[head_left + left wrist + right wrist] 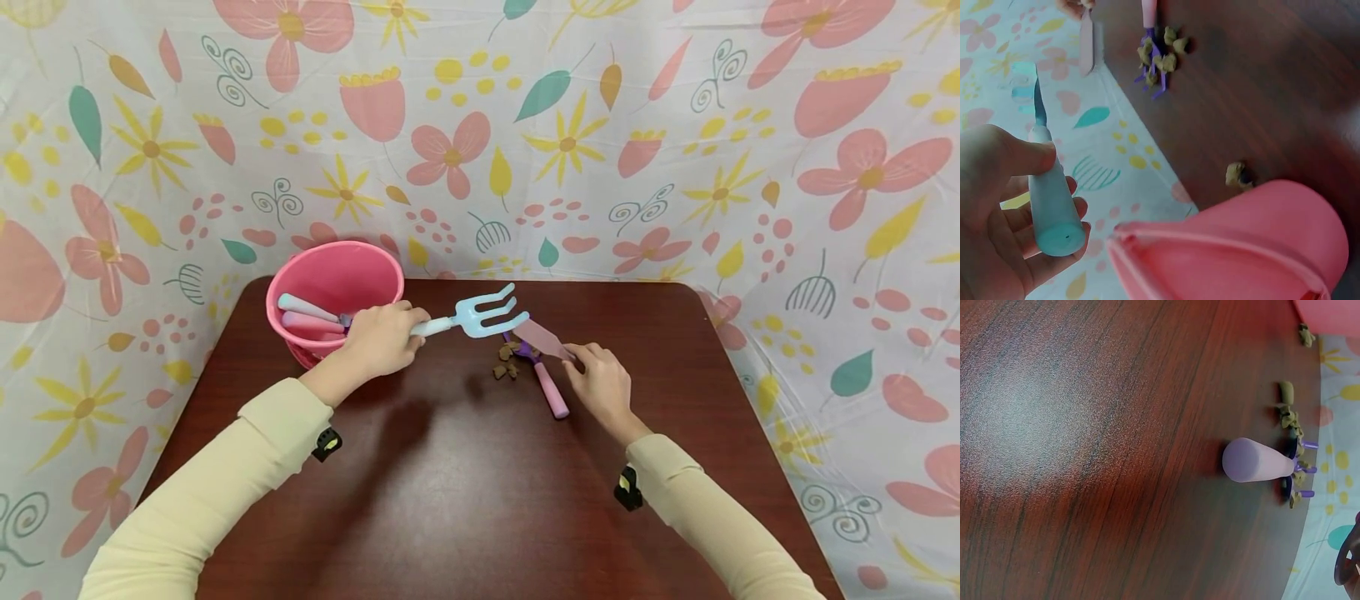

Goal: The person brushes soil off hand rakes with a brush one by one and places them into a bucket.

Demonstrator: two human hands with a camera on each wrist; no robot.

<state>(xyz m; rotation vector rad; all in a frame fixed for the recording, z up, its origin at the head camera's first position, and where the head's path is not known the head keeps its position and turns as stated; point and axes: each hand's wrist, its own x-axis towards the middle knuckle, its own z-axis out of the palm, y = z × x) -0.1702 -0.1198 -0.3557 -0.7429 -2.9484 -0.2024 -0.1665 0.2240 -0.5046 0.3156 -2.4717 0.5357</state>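
My left hand (381, 337) grips a toy hand fork (480, 315) by its pale handle (1054, 194). Its light blue prongs point right, raised above the table. On the right, my right hand (602, 383) pinches a flat pink blade-like piece (542, 337); its exact kind is unclear. Beneath that piece, a purple fork with a pink handle (551, 390) lies on the table. Brown clumps (1166, 61) lie on and around its purple prongs. Only a dark edge by the right hand shows at the border of the right wrist view.
A pink bucket (367, 265) stands at the back left, close to my left hand. Inside it lean a light blue handle (294, 305) and a pink handle (311, 323). One loose clump (1235, 174) lies beside the bucket. Behind the dark wooden table (480, 500) hangs a flowered cloth (570, 200).
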